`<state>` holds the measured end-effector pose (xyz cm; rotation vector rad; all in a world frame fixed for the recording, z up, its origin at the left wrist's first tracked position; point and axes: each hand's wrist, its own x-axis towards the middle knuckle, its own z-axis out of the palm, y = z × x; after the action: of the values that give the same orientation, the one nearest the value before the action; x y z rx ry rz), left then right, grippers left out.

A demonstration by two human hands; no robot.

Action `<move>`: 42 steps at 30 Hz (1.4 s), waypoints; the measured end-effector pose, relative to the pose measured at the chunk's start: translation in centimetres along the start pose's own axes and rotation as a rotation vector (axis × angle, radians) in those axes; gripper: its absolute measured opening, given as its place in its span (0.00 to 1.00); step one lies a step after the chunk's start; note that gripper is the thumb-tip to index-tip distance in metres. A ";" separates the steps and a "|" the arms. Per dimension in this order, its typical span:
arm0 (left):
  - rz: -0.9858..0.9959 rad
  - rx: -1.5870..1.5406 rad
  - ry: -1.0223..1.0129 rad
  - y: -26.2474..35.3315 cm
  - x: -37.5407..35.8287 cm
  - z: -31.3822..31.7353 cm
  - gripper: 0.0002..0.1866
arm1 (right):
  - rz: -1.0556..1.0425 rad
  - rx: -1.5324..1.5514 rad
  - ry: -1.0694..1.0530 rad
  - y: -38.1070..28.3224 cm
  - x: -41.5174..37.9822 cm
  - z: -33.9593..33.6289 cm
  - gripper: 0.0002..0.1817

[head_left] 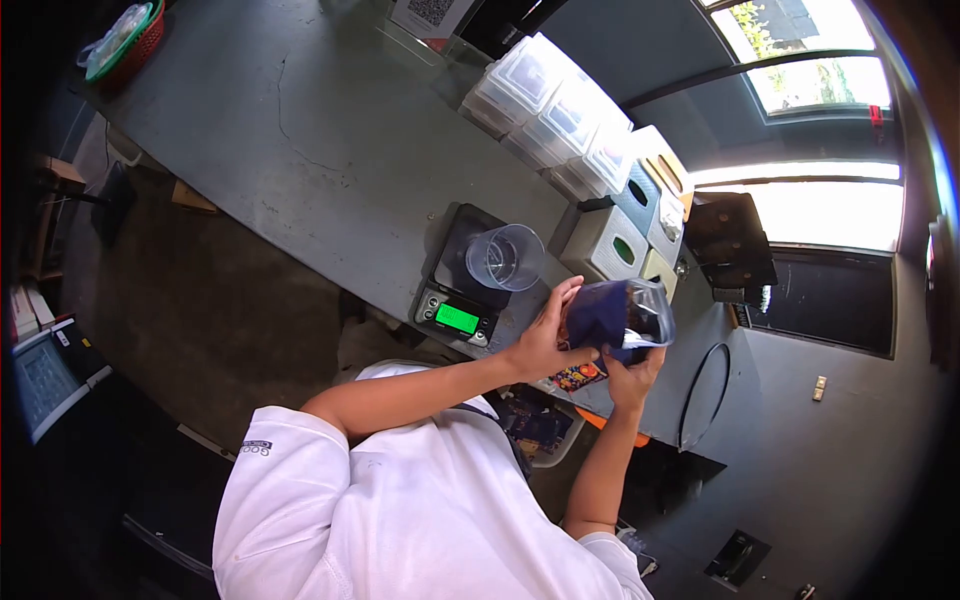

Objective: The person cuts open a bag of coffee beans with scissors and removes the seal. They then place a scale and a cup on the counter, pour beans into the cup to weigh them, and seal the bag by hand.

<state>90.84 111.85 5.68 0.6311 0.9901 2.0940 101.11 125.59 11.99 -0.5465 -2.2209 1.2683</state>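
Between my hands is a dark blue pouch, held against a clear plastic container on its right. My left hand wraps the pouch's left side, thumb pressed along its lower edge. My right hand grips the lower edge where pouch and container meet. To the left, an empty-looking clear round tub rests on a black digital scale with a lit green display. Below the pouch, a colourful printed packet shows at the table edge.
The grey table runs to the upper left, with a red and green basket at its far corner. Clear lidded boxes and tissue-type boxes line the back. A white bin with dark packets stands below the table edge.
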 end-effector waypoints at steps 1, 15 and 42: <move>0.069 0.141 0.033 0.3 -1.0 -0.6 0.52 | -0.014 0.001 0.063 2.6 -1.3 -0.8 0.46; 0.232 1.492 -0.283 -0.9 -8.5 -10.7 0.16 | 0.037 -0.368 0.264 7.5 -5.7 -3.0 0.50; 0.351 1.323 -0.278 2.1 -6.9 -12.3 0.11 | -0.010 0.097 0.372 1.3 -9.0 2.3 0.48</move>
<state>85.96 100.03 -0.65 1.7531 2.1484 1.2697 106.82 119.48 7.76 -0.6723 -1.8441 1.1551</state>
